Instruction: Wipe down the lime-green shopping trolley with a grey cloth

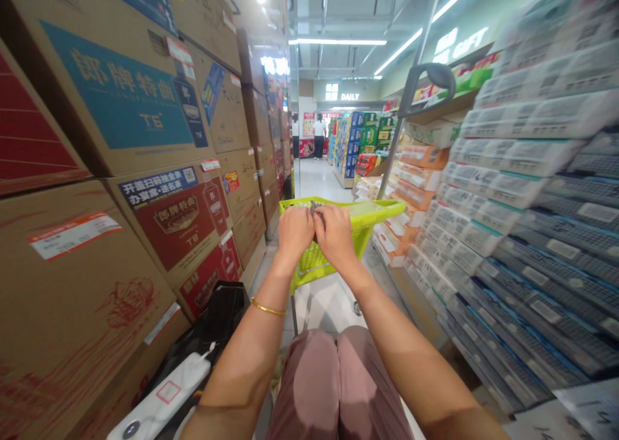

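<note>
Yellow-green plastic forms the perforated basket of the shopping cart (313, 266), which stands in the aisle just beyond the person's knees. Its rim stretches left to right, with a rounded corner jutting toward the right; the hands and forearms cover much of the near side, so which end is the front, and the full long axis, I cannot tell. The left hand (295, 233) and right hand (333, 233) sit side by side, close together, on the near rim, backs upward. Their fingers are curled down and closed over the rim around a dark grey part (316, 217); the fingertips are hidden. A gold bracelet (268, 308) circles the left wrist. A caster wheel (357, 308) shows low on the right. Printed cartons (178, 220) are stacked along the left, plastic-wrapped packs (522, 120) along the right. A white device (162, 398) lies near left on something black.
</note>
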A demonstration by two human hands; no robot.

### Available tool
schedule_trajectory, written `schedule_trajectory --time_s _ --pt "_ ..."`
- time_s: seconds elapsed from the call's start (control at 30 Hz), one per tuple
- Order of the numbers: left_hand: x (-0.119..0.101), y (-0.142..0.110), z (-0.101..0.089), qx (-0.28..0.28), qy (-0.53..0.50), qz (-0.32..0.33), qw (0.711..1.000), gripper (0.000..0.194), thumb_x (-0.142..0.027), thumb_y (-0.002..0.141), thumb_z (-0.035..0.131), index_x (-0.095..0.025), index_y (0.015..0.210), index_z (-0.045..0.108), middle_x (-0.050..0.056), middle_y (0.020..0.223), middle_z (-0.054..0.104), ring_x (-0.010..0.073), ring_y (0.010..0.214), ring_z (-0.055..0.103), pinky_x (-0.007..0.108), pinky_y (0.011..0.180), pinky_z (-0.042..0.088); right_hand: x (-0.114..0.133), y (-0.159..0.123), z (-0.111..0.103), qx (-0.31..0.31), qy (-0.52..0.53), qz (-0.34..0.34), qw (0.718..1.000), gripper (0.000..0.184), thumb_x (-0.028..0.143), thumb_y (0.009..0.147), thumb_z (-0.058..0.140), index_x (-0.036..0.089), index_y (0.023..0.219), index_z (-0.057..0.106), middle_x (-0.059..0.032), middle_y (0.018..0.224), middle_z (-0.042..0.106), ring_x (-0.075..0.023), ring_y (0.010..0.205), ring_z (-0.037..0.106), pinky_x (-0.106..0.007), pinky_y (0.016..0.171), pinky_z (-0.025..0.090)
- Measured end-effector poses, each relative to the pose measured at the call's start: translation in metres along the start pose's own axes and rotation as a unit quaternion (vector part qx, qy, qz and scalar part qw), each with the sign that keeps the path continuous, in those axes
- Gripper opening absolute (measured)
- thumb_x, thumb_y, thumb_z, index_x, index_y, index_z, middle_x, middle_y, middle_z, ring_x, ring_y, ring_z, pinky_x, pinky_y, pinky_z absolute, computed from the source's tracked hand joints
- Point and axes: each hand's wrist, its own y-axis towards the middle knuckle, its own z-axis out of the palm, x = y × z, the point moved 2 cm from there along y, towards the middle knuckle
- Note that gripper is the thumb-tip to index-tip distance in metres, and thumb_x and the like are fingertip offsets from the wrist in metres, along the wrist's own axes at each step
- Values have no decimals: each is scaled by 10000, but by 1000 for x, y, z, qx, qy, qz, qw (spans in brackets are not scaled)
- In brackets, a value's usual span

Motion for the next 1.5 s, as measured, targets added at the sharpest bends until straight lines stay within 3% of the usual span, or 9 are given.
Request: schedule_trajectory --time_s 0.07,0.2,0.4,0.47,0.6,0.7,1.03,1.33,1.5 --pt "-5 -6 8 -5 7 -15 1000 376 -199 885 328 -160 657 624 102 722 664 206 730 589 333 758 428 -1 -4 8 15 -32 -7 999 167 224 895 436 191 890 600 -79 911 635 -222 916 513 -386 885 363" --pt "2 -8 24 -53 -49 30 997 381 -185 876 329 -184 547 521 31 607 602 147 628 535 313 835 401 -24 -8 4 26 -55 -34 998 148 232 884 470 198 855 611 -65 871 627 -216 892 509 -365 862 368" --pt "11 -4 31 -72 -126 4 989 358 -221 842 382 -209 488 329 7 541 499 138 583 465 273 571 310 -70 -1 -22 -13 -61 1 998 147 218 879 465 202 838 606 -57 875 631 -205 879 527 -366 839 362" --pt "10 -4 32 -83 -139 -6 987 354 -216 826 390 -209 483 303 3 528 477 135 581 456 273 567 290 -64 -1 -21 -9 -61 9 998 153 221 881 462 198 830 604 -57 863 637 -206 877 529 -367 843 357" --pt "8 -5 33 -89 -156 -11 984 334 -204 806 390 -206 482 312 0 535 478 133 596 459 266 593 307 -24 -7 -4 36 -27 -23 999 160 229 892 452 193 838 599 -52 876 644 -197 889 528 -356 873 349" --pt "11 -6 32 -90 -164 -13 982 330 -197 801 388 -204 479 318 -6 531 470 130 595 459 261 606 327 -4 -12 6 33 3 -13 999 163 243 898 445 201 848 595 -46 895 650 -196 900 529 -354 876 350" --pt "13 -5 35 -103 -170 -20 980 350 -228 804 399 -201 467 307 -4 533 463 126 596 464 260 615 342 -56 -4 -16 -21 -39 30 999 107 198 851 498 199 829 602 -53 887 643 -205 905 530 -367 872 349" --pt "9 -3 35 -92 -190 -16 977 325 -227 782 376 -204 470 292 -8 507 431 126 566 430 263 594 324 -6 -13 10 25 0 26 999 175 255 900 447 198 867 609 -56 933 650 -203 936 518 -364 886 346" --pt "12 -4 33 -97 -197 -4 976 336 -247 788 381 -211 472 270 -6 509 423 128 575 434 268 602 332 -23 -12 3 27 -38 12 999 156 257 894 470 206 866 615 -62 938 642 -220 940 494 -374 874 347"
